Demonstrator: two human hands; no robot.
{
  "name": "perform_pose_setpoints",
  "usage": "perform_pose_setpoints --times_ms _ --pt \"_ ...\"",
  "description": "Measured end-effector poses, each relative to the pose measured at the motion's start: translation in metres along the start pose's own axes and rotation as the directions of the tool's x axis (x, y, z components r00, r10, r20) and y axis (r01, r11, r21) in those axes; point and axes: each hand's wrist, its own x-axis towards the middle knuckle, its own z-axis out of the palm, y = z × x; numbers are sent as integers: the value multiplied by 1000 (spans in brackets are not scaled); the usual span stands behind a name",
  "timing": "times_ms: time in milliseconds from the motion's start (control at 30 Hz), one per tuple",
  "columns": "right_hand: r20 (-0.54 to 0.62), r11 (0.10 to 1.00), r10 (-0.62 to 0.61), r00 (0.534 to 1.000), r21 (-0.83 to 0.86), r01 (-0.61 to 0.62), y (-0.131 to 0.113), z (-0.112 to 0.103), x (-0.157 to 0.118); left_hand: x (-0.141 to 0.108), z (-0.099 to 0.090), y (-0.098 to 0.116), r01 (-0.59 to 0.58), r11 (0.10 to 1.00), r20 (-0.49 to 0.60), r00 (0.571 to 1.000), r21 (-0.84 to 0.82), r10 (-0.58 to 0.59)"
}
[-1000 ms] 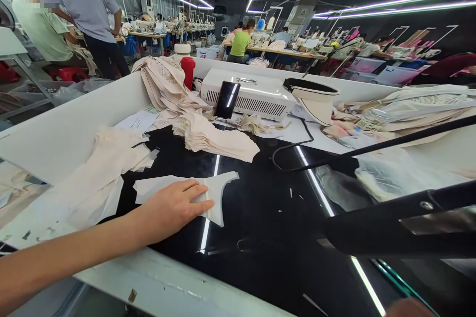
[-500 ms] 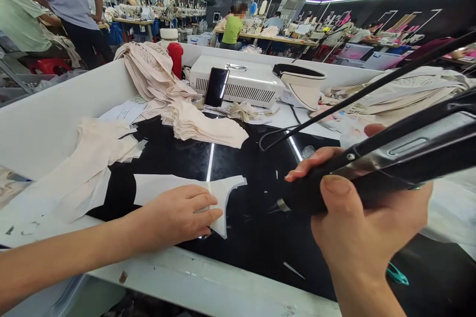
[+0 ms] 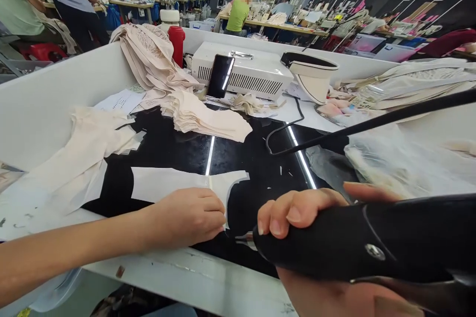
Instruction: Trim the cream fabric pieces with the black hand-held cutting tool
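On the black work surface point(image 3: 156, 138) lies a white cut fabric piece point(image 3: 159, 181) with a curved right end. My left hand point(image 3: 195, 215) is over its lower right part, fingers curled together at the edge; the thumb is hidden. My right hand point(image 3: 301, 210) grips a thick black handheld power tool point(image 3: 334, 242) from the right. Its short metal tip point(image 3: 245, 239) points left, just right of the left fingertips and slightly blurred. A black cable point(image 3: 334, 133) runs above the tool.
Layered beige fabric pieces point(image 3: 211, 124) lie behind, with more pale pieces point(image 3: 82, 148) at left. A phone point(image 3: 220, 77) leans on a vented white box point(image 3: 256, 79). Plastic bags point(image 3: 401, 158) are at right. Several people sit or stand beyond the white side walls point(image 3: 55, 104).
My right hand has turned the tool lower and swung its tip left toward the fabric piece. The fingers of my left hand have drawn in from stretched to curled.
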Motion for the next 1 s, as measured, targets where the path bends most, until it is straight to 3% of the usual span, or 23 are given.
perform_pose_setpoints --times_ms 100,233,600,800,1000 --pt "-54 947 62 997 319 -42 2 6 4 -1 0 0 49 995 -34 998 -92 -52" --pt "-66 888 81 995 459 -42 5 10 8 -1 2 -1 38 991 -77 996 -127 -48" --pt "-86 876 73 994 482 -22 12 14 4 -1 2 -4 37 989 -91 995 -143 -50" --pt "-111 886 62 992 464 -3 11 15 3 2 5 -5 54 996 -93 994 -67 -60" --pt "-99 891 79 992 453 -26 9 15 2 4 9 -7 83 996 -189 978 -24 -86"
